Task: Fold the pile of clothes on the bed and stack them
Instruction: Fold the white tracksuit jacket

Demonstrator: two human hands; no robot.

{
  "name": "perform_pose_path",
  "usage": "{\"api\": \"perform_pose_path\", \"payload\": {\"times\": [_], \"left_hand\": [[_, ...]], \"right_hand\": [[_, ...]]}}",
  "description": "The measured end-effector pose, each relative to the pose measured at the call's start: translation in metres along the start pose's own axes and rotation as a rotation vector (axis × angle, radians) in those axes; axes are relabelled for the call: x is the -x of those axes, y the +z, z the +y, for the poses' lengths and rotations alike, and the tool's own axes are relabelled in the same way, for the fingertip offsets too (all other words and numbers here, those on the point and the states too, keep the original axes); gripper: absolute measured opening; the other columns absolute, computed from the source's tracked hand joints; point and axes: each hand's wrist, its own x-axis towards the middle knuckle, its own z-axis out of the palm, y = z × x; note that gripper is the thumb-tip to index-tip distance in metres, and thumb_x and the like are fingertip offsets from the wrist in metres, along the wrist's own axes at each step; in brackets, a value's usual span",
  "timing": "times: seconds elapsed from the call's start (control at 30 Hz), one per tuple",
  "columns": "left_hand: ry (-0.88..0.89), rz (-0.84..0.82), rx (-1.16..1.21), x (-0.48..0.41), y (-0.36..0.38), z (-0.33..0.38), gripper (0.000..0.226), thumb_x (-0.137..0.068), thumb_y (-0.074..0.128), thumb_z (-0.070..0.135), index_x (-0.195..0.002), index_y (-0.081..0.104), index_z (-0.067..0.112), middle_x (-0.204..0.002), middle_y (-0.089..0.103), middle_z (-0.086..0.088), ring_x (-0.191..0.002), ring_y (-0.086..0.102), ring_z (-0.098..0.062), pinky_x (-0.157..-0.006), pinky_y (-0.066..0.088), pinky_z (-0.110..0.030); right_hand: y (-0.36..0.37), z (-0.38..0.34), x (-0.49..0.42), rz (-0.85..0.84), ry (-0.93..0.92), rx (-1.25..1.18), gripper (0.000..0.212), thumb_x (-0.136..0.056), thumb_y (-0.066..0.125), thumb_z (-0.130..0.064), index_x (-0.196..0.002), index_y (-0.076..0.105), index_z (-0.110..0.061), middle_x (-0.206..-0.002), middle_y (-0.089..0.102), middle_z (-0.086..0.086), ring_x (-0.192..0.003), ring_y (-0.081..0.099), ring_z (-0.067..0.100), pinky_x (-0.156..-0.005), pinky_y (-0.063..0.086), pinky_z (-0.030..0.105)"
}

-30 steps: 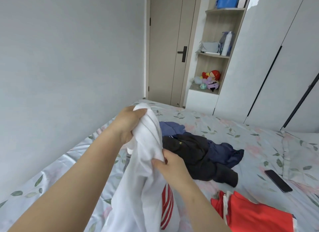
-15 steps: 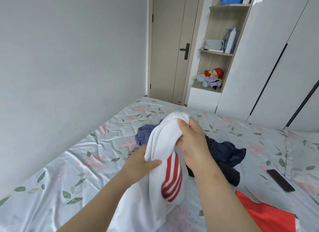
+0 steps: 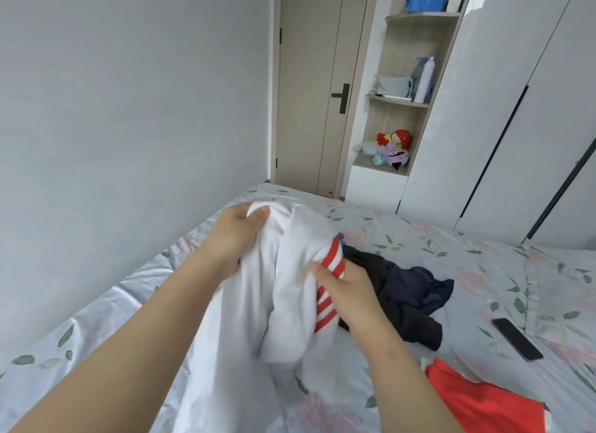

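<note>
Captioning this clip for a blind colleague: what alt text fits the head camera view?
The left hand and right hand grip a bunched white garment with red stripes above a floral bed. Dark clothes, a red garment and a phone lie on the bed beside it.

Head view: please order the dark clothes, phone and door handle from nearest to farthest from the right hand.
1. The dark clothes, just right of the right hand.
2. The phone, farther right.
3. The door handle, far back across the room.
</note>
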Motion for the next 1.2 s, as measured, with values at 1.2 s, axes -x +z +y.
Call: {"api": "perform_pose_path", "payload": {"times": [1.2], "left_hand": [[0.102,-0.494,-0.459,0.021,0.001,-0.016,0.012,-0.083,0.069,0.009,-0.087,0.062,0.019,-0.075,0.058,0.01,-0.065,0.052,0.0,-0.061,0.041,-0.012]], "right_hand": [[-0.006,0.006,-0.012,0.167,-0.056,0.145,0.018,-0.085,0.046,-0.005,-0.081,0.061,-0.014,-0.077,0.064,0.01,-0.075,0.059,0.026,-0.069,0.046,0.032]]}}
